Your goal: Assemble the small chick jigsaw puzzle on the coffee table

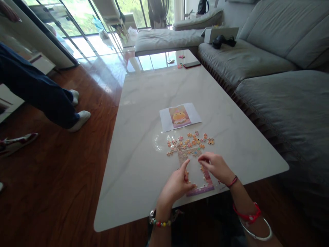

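A partly assembled jigsaw puzzle (201,190) lies near the table's front edge, its joined border pieces around a bare middle. My left hand (176,185) rests over its left side, index finger and thumb stretched apart, holding nothing. At the upper right inner edge, my right hand (216,167) is closed in a pinch on a small jigsaw piece, mostly covered by the fingertips. Several loose jigsaw pieces (194,141), orange, pink and tan, are scattered just beyond the puzzle. Behind them lies a creased paper sheet with a printed picture (179,116) of an orange figure.
The marble-patterned table (144,99) carries a dark phone (192,64) and small items at its far end. A grey sofa (272,51) runs along the right, with a box (221,33) on it. At left stands another person (43,89) in dark trousers.
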